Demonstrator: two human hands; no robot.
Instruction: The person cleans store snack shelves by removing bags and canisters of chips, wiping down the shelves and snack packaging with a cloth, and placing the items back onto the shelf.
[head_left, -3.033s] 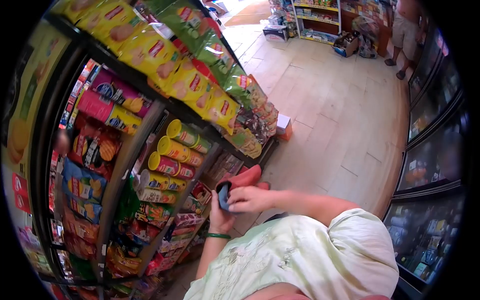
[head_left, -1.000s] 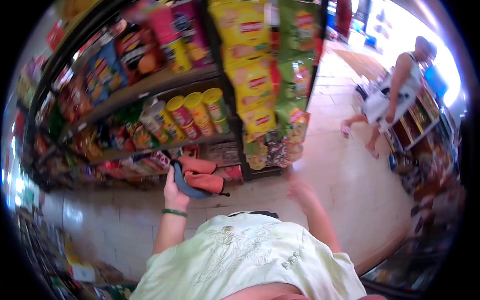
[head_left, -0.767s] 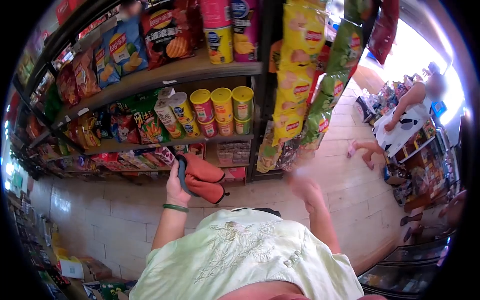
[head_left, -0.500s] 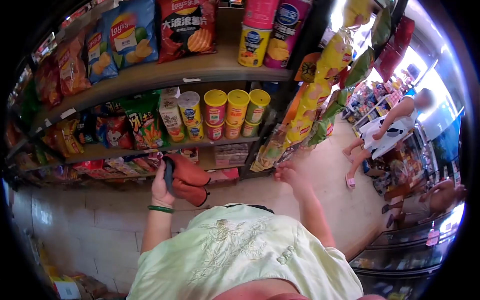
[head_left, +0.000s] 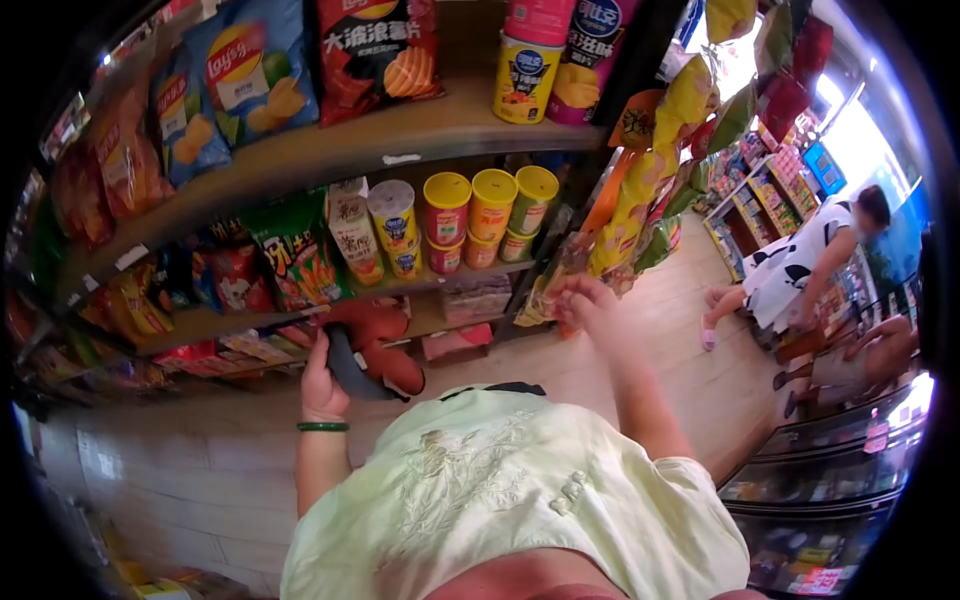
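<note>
My left hand [head_left: 322, 385] is closed round the edge of a rust-red, mitt-like item [head_left: 392, 365] with a dark grey band and two rounded lobes. It is held low in front of the snack shelf, and a green bangle [head_left: 323, 427] circles that wrist. To the right, my right hand [head_left: 588, 302] is raised beside the lower end of a hanging strip of yellow snack bags [head_left: 640, 205]. Its fingers are loosely bent and partly apart, with nothing visible in them. Whether they touch the lowest bag I cannot tell.
Crisp bags [head_left: 258, 70] and tubs with yellow lids [head_left: 494, 200] fill the shelves ahead. A dark upright post [head_left: 640, 70] ends the shelf unit on the right. Farther right, a person in a white patterned dress [head_left: 790, 265] leans forward near another person's legs [head_left: 840, 375]. Black racks [head_left: 800, 490] stand lower right.
My right hand has risen toward the hanging bags. The mitt-like item has turned in my left hand, showing more of its grey band. The person in the dress has bent forward.
</note>
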